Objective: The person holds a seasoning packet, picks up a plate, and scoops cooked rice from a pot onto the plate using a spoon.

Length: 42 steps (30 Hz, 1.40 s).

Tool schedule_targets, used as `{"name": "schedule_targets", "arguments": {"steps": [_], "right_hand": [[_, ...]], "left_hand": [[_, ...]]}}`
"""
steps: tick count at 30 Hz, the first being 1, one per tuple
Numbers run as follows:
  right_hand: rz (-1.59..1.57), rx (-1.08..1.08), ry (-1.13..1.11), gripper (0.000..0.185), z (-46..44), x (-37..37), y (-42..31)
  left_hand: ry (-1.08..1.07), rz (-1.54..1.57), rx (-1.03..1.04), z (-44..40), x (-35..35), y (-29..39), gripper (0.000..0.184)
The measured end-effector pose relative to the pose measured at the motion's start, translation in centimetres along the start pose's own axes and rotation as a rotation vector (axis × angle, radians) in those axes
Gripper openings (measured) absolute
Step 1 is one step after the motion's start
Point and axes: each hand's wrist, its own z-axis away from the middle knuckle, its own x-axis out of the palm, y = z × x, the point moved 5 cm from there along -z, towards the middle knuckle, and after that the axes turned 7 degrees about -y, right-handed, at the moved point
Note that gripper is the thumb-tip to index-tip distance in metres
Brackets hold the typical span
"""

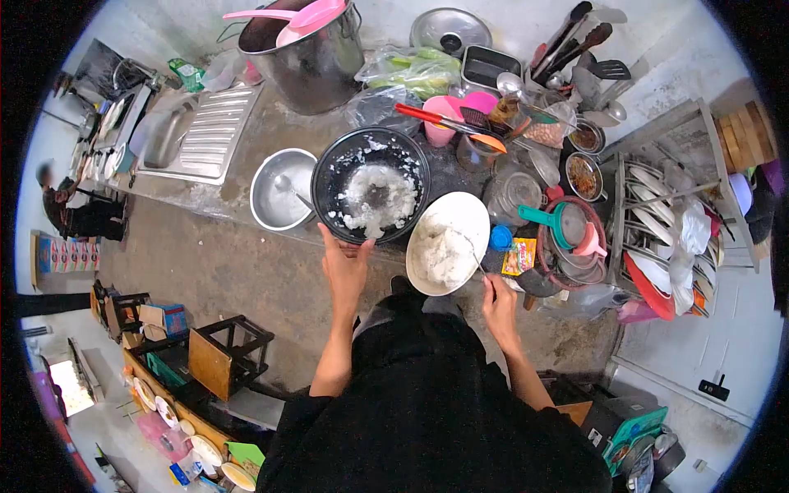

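Note:
My left hand [343, 264] grips the near rim of a black bowl [322, 191], its thumb and fingers closed on the edge. White, crumbly food [386, 193] lies in that bowl and clings to its walls. To the right, a white oval bowl [471, 210] holds a heap of white food [444, 253]. My right hand [496, 297] is closed around the handle of a spoon, whose far end rests in this heap. Left of the black bowl stands a metal bowl [265, 197] with a ladle [284, 184] in it.
Behind stand a large metal pot [312, 74] and bagged green vegetables [415, 70]. Jars, a blue lid [500, 238], a yellow packet [519, 256] and strainers crowd the right, beside a dish rack [657, 205]. A sink [168, 140] is at left; a person [70, 205] sits far left.

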Motion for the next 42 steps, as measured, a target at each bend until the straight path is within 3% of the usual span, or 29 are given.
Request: {"name": "schedule_targets", "arguments": {"steps": [7,42], "right_hand": [[0.058,-0.163,0.124,0.01,-0.7,2.0,2.1],[0.09,-0.175,0.175,0.005,-0.6,5.1,6.3]], "left_hand": [[-0.009,-0.042,0.014,-0.1,-0.1,0.0,0.095],[0.009,-0.123,0.084,-0.3,-0.2,0.0,0.094]]}}
